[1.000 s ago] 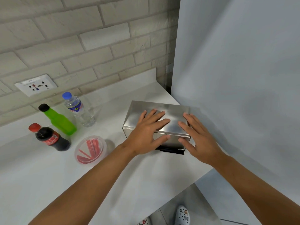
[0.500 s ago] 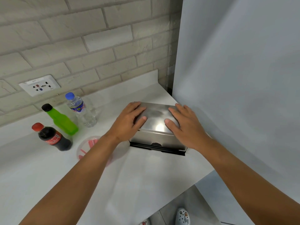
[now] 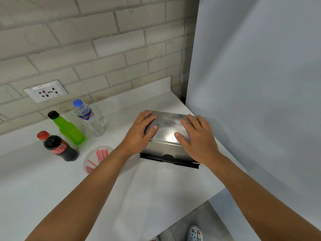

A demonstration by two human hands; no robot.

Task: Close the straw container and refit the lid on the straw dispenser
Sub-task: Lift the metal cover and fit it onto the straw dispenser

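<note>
Both hands, left (image 3: 139,131) and right (image 3: 198,136), lie flat and open on the lid (image 3: 166,126), likely pressing it down onto the dispenser (image 3: 161,149).

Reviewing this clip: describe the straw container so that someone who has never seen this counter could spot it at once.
Start at the brick wall's socket plate; three bottles stand on the white counter below it. Just in front of the cola bottle and green bottle, left of the steel straw dispenser, sits the straw container. It alone is a low, round, clear tub holding red straws, partly hidden by the left forearm.
</note>
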